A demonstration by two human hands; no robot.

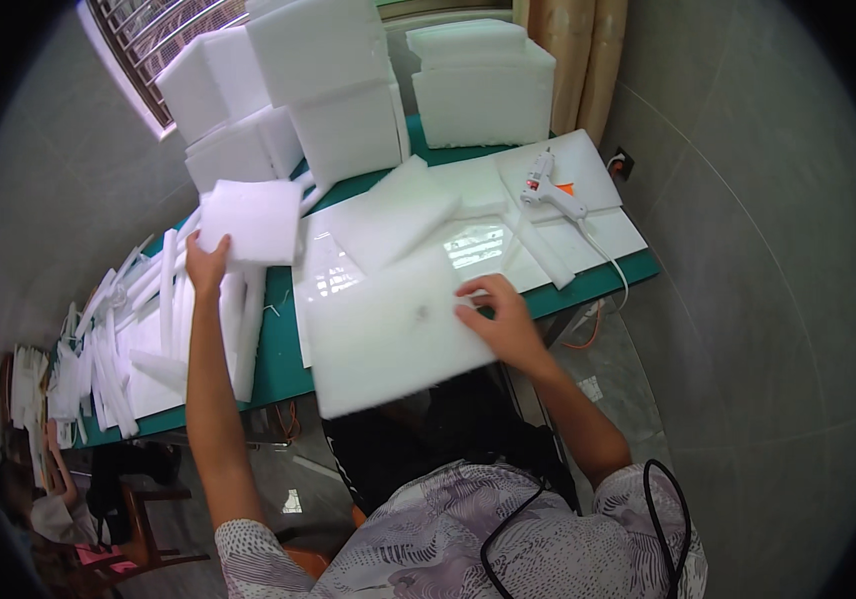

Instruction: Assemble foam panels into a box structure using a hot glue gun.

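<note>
My left hand (209, 262) is closed on the lower edge of a small white foam sheet (253, 222), raised over the left side of the table. A larger white foam sheet (378, 339) lies in front of me, its near edge jutting past the table edge. It bears a small grey smudge. Over this sheet's right side hovers my right hand (503, 324), fingers curved and thumb apart, with nothing visible between them. Behind it, another foam piece (398, 210) rests at an angle on a glossy white board (613, 240).
A white glue gun (548, 187) lies back right, its cord (616, 265) hanging over the edge. Foam blocks (333, 100) are stacked at the back; several foam strips (113, 344) pile up left on the green table (283, 359). Another person (53, 504) sits far left.
</note>
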